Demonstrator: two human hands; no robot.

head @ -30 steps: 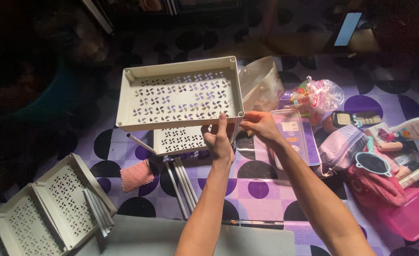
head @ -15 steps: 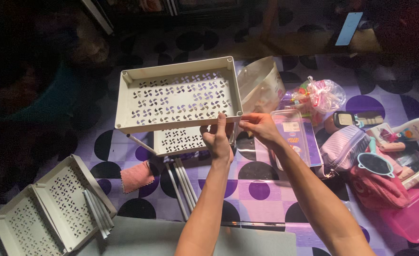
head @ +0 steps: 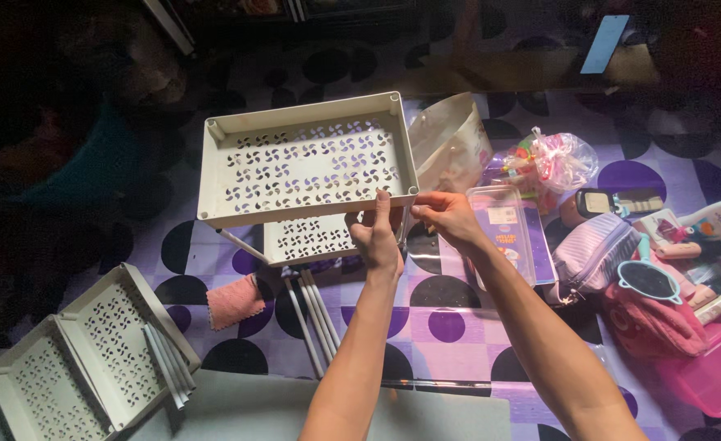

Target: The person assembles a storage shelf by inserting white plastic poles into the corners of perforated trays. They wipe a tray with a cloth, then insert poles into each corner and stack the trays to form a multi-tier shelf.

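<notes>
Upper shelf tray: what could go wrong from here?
1. Both hands, left hand and right hand, grip only the near right corner of the upper shelf tray, so it may tilt off its far posts.
2. Loose white tubes lie under the arms and could be knocked.

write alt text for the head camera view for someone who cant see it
Two bare hands, the left hand and right hand, grip the near right corner of a cream perforated shelf tray raised above a second tray on a purple dotted mat. Loose white tubes lie below, two more trays at lower left, and toiletries clutter the right.
</notes>
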